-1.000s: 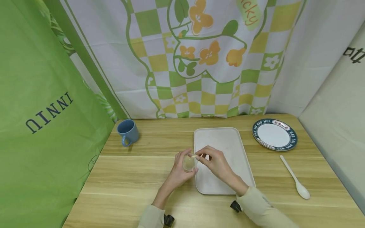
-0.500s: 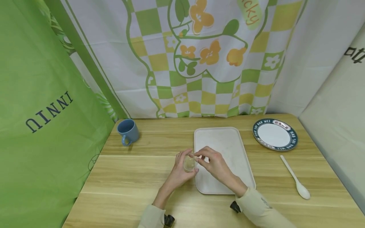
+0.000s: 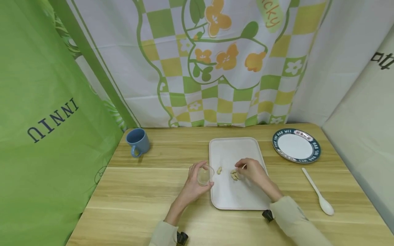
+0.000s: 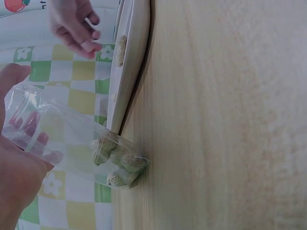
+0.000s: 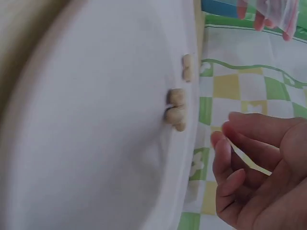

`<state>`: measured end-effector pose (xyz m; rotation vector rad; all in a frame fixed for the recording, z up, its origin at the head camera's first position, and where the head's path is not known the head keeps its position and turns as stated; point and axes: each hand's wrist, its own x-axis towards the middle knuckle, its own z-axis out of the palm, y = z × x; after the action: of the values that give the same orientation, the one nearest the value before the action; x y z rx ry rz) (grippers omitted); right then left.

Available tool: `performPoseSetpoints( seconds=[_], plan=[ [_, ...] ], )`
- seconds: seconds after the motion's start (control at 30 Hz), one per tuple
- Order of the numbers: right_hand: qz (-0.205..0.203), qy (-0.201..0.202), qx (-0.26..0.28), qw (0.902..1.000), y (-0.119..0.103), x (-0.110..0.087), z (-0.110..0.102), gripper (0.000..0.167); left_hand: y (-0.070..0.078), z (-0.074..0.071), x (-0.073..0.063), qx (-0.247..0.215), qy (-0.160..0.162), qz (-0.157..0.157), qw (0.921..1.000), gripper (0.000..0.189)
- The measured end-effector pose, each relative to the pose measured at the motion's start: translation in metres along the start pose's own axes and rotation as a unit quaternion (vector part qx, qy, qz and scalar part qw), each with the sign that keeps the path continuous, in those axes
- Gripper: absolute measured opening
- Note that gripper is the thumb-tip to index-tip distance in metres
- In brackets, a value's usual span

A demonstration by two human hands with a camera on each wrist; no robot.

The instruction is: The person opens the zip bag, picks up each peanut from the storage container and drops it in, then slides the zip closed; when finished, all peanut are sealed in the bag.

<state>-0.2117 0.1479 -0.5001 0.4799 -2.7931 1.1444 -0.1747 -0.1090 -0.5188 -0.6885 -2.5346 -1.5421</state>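
Note:
In the head view my left hand (image 3: 194, 181) grips a clear plastic bag (image 3: 205, 175) by its upper part, with the mouth spread. Several peanuts in their shells (image 4: 120, 160) lie at the bottom of the bag in the left wrist view. My right hand (image 3: 253, 173) is above the pale tray (image 3: 240, 198), its fingers loosely bent with nothing visible between them. Close below its fingertips lies a small group of peanuts (image 3: 234, 175) on the tray. One more peanut (image 3: 219, 170) sits apart near the tray's left edge, beside the bag.
A blue mug (image 3: 138, 141) stands at the table's back left corner. Toward the back right is a white plate (image 3: 296, 145) with a dark patterned rim, and a white spoon (image 3: 318, 192) lies in front of it. Fabric curtains (image 3: 221, 109) hang along the back and sides.
My right hand has left the bag's mouth and moved right over the tray. Peanuts now show on the tray where that hand was before. The left hand and bag have barely moved.

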Motion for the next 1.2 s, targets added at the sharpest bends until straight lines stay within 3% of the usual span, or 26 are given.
performPoseSetpoints(
  seconds=[0.13,0.47,0.93,1.2],
  plan=[
    [0.009,-0.036,-0.013,0.9992,0.008,-0.006,0.002,0.012,0.000,0.000,0.000,0.000,0.003,0.003,1.0000,0.078],
    [0.032,-0.041,-0.024,0.9984,0.014,-0.011,0.013,0.011,-0.002,0.000,0.000,0.005,0.004,0.006,1.0000,0.078],
    [0.072,-0.010,-0.089,0.9934,0.013,-0.012,0.019,0.013,-0.001,-0.001,0.001,0.010,0.000,0.002,0.9999,0.078],
    [0.051,0.035,-0.082,0.9948,0.014,-0.016,0.018,0.010,-0.001,-0.001,0.001,0.012,0.000,0.005,0.9999,0.078]
  ],
)
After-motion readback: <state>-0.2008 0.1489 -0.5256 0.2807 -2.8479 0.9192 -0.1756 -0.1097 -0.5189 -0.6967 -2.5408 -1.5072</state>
